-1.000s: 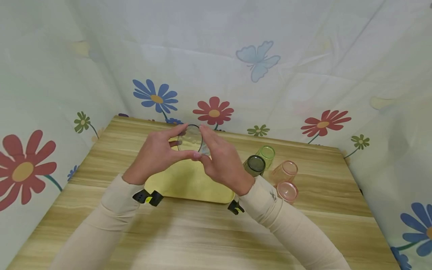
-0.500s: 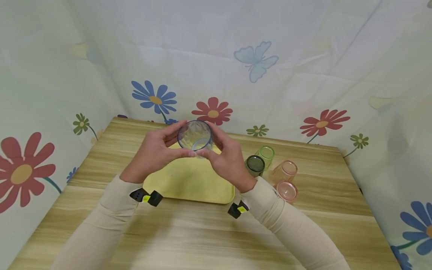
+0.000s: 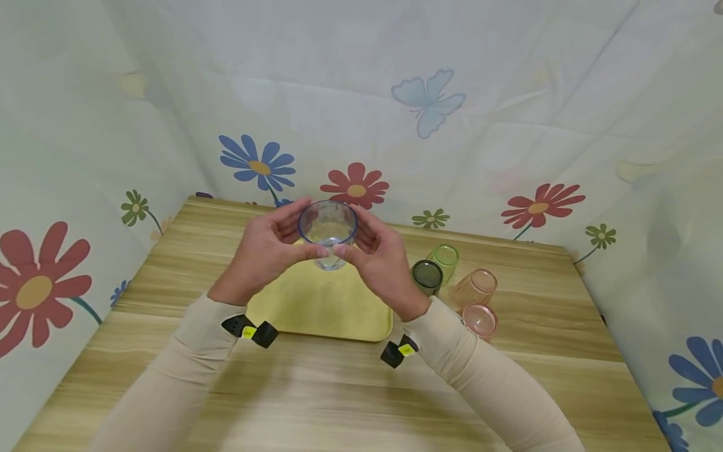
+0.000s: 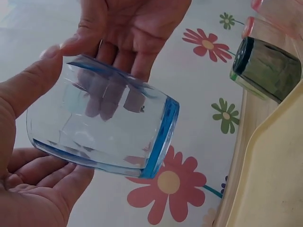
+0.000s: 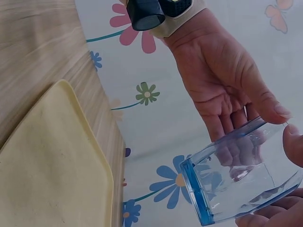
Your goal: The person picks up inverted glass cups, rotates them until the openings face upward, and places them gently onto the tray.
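Observation:
A clear blue-tinted drinking glass (image 3: 327, 225) is held above the yellow tray (image 3: 322, 307), its open rim facing up toward the head camera. My left hand (image 3: 264, 252) grips it on the left side, the thumb at the near side under the rim and the fingers behind. From the right, my right hand (image 3: 385, 260) grips the same glass, and the two thumb tips almost meet. The left wrist view shows the faceted glass (image 4: 104, 127) between both hands, its thick blue base pointing right. In the right wrist view the glass (image 5: 236, 182) has nothing visible inside.
To the right of the tray stand a dark grey glass (image 3: 427, 277), a green glass (image 3: 446, 258) and two pink glasses, one farther back (image 3: 479, 287) and one nearer (image 3: 481, 320). All rest on the wooden table (image 3: 316, 395). A flowered curtain (image 3: 350, 94) surrounds the table.
The glass has turned from a sideways tilt to more upright, its rim facing the head camera. My right hand has shifted its hold around the side; both hands stay above the tray.

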Demonstrator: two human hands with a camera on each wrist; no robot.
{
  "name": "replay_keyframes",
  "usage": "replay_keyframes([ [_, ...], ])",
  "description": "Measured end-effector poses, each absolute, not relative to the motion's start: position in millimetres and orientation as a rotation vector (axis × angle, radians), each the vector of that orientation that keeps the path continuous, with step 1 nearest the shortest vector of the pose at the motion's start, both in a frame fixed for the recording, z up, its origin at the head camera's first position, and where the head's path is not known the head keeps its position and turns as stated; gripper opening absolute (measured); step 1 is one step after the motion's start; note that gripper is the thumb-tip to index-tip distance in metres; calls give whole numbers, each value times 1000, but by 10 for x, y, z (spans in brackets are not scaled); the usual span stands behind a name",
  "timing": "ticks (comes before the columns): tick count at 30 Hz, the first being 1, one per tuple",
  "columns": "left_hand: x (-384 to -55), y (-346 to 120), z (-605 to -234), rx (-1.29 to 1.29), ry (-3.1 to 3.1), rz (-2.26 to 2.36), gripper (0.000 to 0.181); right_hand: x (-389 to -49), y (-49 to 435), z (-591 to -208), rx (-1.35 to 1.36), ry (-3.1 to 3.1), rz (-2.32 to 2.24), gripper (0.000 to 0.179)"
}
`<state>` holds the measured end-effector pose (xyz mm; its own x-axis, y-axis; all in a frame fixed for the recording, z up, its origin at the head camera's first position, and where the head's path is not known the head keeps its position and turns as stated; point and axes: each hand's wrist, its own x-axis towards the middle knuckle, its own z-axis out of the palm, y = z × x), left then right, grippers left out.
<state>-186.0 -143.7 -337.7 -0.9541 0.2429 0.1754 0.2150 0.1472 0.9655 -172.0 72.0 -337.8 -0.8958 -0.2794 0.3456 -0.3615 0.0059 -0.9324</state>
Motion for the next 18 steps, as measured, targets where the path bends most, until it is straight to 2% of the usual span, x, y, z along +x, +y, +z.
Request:
replay_keyframes([
  [18, -1977, -1239, -3443, 506, 2376, 1919, 83, -1828, 835, -3470, 673, -2198, 1984, 69],
])
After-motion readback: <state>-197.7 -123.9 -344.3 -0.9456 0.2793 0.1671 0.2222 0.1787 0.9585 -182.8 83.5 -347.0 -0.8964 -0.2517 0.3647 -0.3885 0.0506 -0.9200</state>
